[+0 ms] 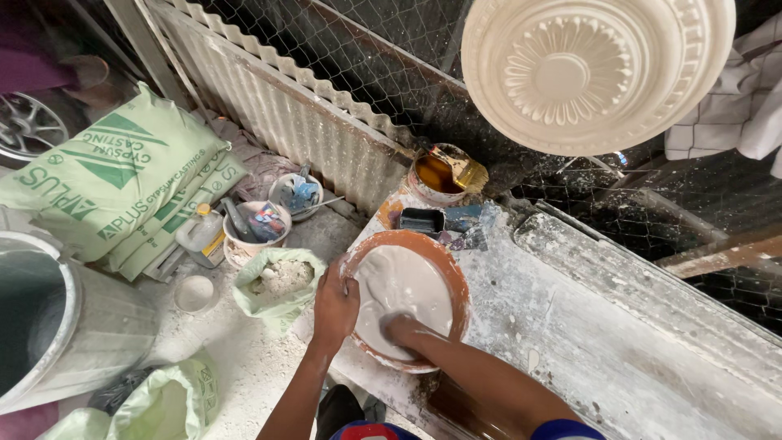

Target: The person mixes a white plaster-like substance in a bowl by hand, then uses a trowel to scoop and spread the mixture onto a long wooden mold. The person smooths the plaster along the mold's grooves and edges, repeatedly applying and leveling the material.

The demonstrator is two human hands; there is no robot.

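Pressing into wet white plaster (399, 285), the right hand (401, 332) lay inside the round brown mould (458, 281), fingers sunk flat and holding nothing. The left hand (335, 303) gripped the mould's near-left rim, fingers curled over it. The mould sat face-up at the dusty workbench (586, 326) edge, round, without a long axis. Beyond stood a tin of brown liquid (436, 173) with a brush (460, 167); a cast ceiling rose (595, 69) hung above.

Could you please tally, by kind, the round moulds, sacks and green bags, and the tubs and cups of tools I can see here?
Round moulds: 2, the brown mould under the left hand and right hand, and the white ceiling rose.
Sacks and bags: 4.
Tubs and cups: 3.
Total: 9.
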